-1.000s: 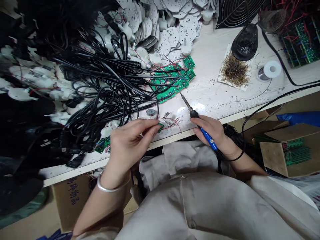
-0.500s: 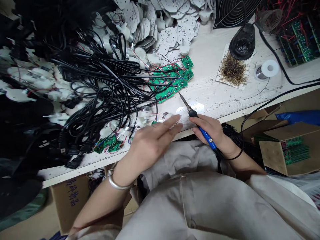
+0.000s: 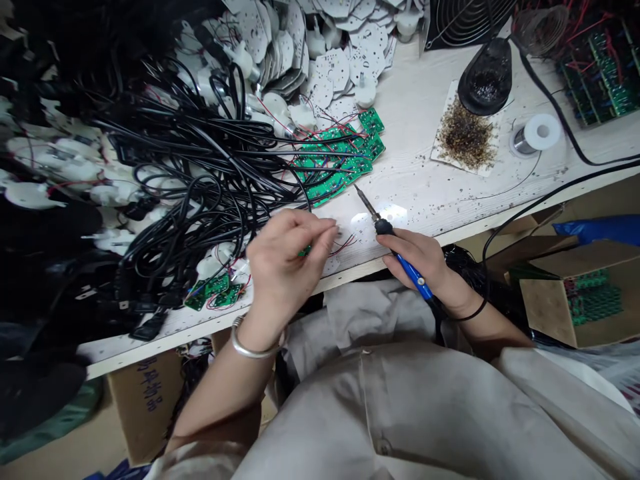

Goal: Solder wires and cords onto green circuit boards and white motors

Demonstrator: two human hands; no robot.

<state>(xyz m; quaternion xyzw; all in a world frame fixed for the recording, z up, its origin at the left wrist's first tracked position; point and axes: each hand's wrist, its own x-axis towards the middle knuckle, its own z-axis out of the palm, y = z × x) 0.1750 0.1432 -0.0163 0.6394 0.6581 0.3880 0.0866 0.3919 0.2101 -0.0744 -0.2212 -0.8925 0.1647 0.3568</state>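
My right hand (image 3: 417,260) is wrapped round the blue handle of a soldering iron (image 3: 410,267), whose tip points up and left, just short of the green circuit boards (image 3: 345,157). To its left, my left hand (image 3: 287,257) is closed in a pinch over the bench; what the fingertips hold is hidden or too small to name. Thin red wires (image 3: 346,247) stick out to the right of those fingertips. Part of a small green board (image 3: 305,251) shows under the hand. More small boards (image 3: 220,290) with wires lie by the bench's front edge, left of the hand.
Black power cables (image 3: 215,167) pile up on the left among white plastic motor units (image 3: 37,193). Grey-white plates (image 3: 333,70) are stacked behind. On the right are a solder spool (image 3: 537,133), a pad with brown residue (image 3: 465,140), a black holder (image 3: 485,80) and a fan (image 3: 470,23).
My left hand has drawn back to the left, and its outstretched fingers have closed into a pinch. The right hand and soldering iron have hardly moved.
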